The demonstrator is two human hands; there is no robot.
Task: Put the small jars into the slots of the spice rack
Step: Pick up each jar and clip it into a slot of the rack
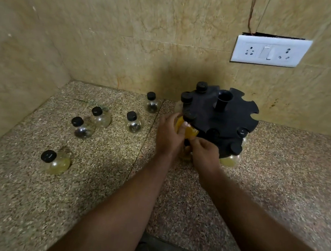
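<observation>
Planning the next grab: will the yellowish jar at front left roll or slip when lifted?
The yellowish jar has a bulbous body, so it would likely roll if tipped. Its clear wall looks smooth, probably slippery; the neck under the black cap seems a surer hold.

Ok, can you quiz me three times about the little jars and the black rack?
1. Where is the rack? A left of the loose jars B right of them C on the wall
2. How many jars stand loose on the counter? A two B nine C five
3. The yellow jar is A lying on the counter B held by the left hand C broken
Answers: 1 B, loose jars stand to its left; 2 C, five capped jars there; 3 B, fingers wrap it.
</observation>
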